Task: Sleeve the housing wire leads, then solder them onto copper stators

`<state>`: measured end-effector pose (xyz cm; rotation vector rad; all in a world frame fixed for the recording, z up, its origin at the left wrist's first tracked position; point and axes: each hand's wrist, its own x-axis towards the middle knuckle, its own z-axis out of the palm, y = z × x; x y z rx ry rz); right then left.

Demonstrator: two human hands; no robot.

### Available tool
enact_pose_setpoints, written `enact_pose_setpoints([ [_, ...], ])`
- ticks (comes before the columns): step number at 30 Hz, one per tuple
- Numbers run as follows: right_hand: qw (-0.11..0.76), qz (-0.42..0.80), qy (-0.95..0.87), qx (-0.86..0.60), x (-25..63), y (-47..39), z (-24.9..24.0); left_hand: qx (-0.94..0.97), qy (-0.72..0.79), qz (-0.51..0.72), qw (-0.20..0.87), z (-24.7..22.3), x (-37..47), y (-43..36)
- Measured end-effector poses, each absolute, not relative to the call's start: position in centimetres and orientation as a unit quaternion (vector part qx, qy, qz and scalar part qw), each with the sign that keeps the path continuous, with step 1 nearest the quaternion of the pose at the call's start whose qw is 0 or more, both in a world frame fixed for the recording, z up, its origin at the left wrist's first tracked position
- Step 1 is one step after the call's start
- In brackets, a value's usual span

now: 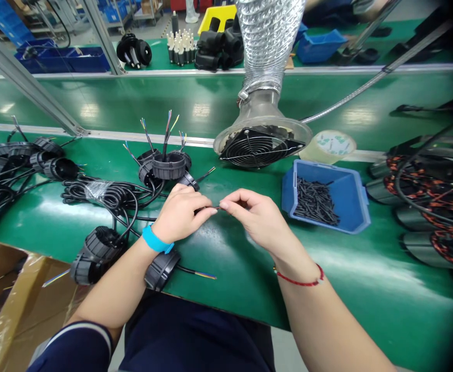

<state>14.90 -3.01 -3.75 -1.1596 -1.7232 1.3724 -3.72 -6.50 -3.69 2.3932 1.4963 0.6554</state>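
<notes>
Because the thin wire (218, 207) is probably light and pliable, hold it at two close points; left hand (180, 213) and right hand (258, 218) pinch it, fingertips together.

We see a glossy green surface (234, 279) catching pale glare, with metal frame posts (100, 36) rising at its left. Past a low green panel (164, 93) runs another green bench (154, 58), and wheeled racks (146, 10) stand on the grey floor (158, 31) beyond.
</notes>
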Motion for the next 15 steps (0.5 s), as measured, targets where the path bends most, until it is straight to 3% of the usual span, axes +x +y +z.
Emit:
enact_pose_setpoints([
  [15, 0.288, 0.416, -0.772, -0.384, 14.8, -2.6, -5.1, 0.806, 0.527, 0.197, 0.183, -2.5, -4.5, -6.6],
])
